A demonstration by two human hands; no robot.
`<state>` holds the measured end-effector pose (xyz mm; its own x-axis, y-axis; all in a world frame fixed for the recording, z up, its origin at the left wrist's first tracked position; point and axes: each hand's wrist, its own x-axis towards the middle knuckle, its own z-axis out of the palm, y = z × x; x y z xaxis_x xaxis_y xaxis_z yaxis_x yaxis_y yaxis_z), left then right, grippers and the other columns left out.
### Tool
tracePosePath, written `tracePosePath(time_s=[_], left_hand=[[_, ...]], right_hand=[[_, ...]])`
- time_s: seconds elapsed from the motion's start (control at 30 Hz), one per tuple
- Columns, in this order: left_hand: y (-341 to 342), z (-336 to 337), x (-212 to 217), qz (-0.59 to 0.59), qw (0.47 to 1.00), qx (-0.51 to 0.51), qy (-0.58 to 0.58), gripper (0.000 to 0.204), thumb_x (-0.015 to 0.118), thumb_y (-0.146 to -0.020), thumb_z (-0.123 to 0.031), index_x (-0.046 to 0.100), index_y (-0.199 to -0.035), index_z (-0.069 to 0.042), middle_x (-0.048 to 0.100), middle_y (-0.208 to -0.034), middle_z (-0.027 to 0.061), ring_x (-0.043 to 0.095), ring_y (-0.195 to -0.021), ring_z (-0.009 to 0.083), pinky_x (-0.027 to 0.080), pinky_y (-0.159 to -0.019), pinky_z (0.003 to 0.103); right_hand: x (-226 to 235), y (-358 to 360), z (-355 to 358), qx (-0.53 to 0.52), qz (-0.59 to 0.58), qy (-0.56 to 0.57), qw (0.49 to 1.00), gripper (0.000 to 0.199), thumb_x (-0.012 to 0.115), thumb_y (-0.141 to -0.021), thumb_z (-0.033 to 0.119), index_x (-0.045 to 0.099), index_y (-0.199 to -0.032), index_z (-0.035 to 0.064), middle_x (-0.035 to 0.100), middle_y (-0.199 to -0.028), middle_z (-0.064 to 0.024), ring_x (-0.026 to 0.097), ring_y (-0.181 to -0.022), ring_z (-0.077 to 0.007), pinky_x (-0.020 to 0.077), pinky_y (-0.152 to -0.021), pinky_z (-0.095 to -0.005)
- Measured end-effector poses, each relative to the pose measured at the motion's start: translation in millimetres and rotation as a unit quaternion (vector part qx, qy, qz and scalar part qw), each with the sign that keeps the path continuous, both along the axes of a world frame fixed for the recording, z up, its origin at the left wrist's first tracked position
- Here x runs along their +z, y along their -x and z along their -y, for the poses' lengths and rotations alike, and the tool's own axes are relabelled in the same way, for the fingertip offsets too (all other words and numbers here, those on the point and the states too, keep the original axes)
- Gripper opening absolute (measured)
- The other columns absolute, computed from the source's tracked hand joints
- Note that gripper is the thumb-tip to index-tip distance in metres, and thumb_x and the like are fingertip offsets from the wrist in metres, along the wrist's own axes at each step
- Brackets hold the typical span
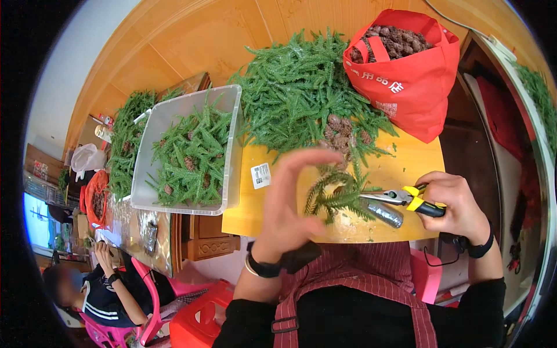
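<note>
Evergreen sprig (342, 200) sits at four o'clock between the left hand (284, 206), fingers apart, and the right, clamped on pliers (416, 203); seemingly finished coned sprigs (188, 165) occupy nine o'clock's bin (233, 145), loose greenery (301, 87) at twelve awaiting use.

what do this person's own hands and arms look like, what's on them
The left hand and right hand are ungloved. Each wrist wears a black band; the left also has a thin pale bracelet. Plain black sleeves leave the forearms bare. A thin black cable hangs near the right wrist.
</note>
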<state>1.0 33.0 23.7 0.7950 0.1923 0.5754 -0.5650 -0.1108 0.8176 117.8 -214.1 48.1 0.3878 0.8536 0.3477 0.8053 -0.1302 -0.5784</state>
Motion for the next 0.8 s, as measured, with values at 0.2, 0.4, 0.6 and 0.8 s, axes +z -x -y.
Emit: tracePosePath(time_s=[0.2,0.4,0.6,0.8], left_hand=[[-18,-15,2,-0.263,0.929,-0.237,0.108,0.084,0.064,-0.073,-0.044,0.025,-0.134,-0.002,0.054,-0.108,0.0102,0.051,-0.102,0.0197,0.036,-0.088,0.032],[-16,-13,-11,-0.310,0.891,-0.323,0.069,0.044,0.076,-0.063,-0.013,0.057,-0.102,-0.003,0.054,-0.090,0.0032,0.049,-0.087,0.0146,0.035,-0.082,0.028],[-8,-4,-14,-0.268,0.933,-0.223,0.096,0.027,0.073,-0.063,-0.005,0.054,-0.083,-0.005,0.050,-0.085,0.0026,0.047,-0.082,0.0143,0.034,-0.077,0.027],[-9,17,-9,-0.120,0.992,-0.024,0.009,0.023,0.071,-0.066,-0.003,0.052,-0.079,-0.005,0.050,-0.076,0.0026,0.050,-0.075,0.0134,0.039,-0.068,0.026]], right_hand=[[5,1,-4,0.060,0.005,0.003,0.998,0.013,0.061,-0.052,0.003,0.050,-0.058,0.0041,0.054,-0.061,-0.0086,0.059,-0.070,-0.0288,0.0465,-0.055,-0.0323],[2,2,-1,0.043,0.008,0.002,0.999,0.013,0.062,-0.052,0.003,0.050,-0.058,0.0042,0.054,-0.061,-0.0085,0.060,-0.071,-0.0283,0.0466,-0.056,-0.0319],[-3,4,-2,0.022,-0.009,-0.004,1.000,0.015,0.061,-0.053,0.003,0.047,-0.057,0.0036,0.052,-0.058,-0.0089,0.060,-0.072,-0.0295,0.0468,-0.058,-0.0326],[-5,7,-1,-0.022,-0.016,-0.006,1.000,0.017,0.062,-0.054,0.002,0.045,-0.057,0.0023,0.052,-0.059,-0.0107,0.059,-0.071,-0.0310,0.0467,-0.059,-0.0327]])
